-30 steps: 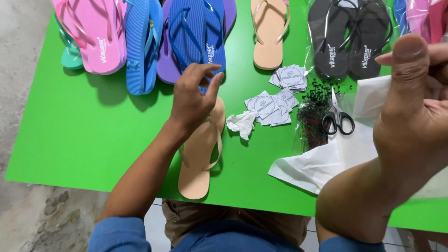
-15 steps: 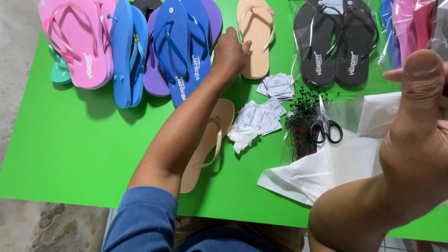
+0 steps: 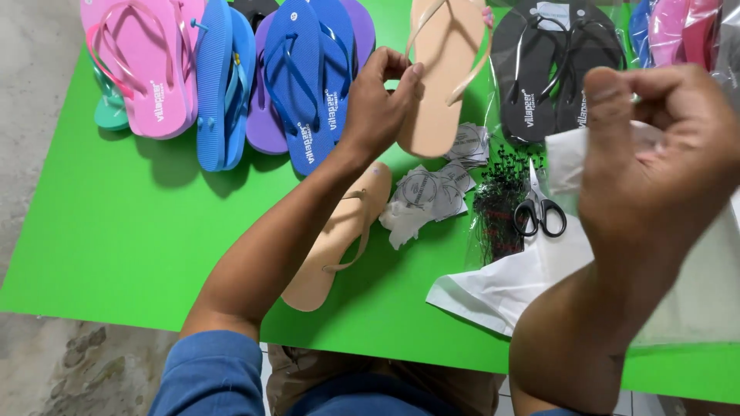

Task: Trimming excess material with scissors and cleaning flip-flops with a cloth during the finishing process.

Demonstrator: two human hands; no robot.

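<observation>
Since the earlier frames, left hand (image 3: 378, 104) has reached up and pinched the heel of a beige flip-flop (image 3: 443, 69), tilting it off the green table (image 3: 116, 239).

Head view: its mate (image 3: 339, 239) lies flat below, unpaired. Right hand (image 3: 655, 154) grips a thin clear plastic bag (image 3: 694, 285), unfilled. Smooth foam soles, glossy straps; steel scissors (image 3: 539, 208).

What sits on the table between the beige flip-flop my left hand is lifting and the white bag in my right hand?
The left hand holds the beige flip-flop by its edge. Between it and the white bag lie round paper tags, a clear packet of small black fasteners and scissors, all flat on the table; nothing upright.
</observation>
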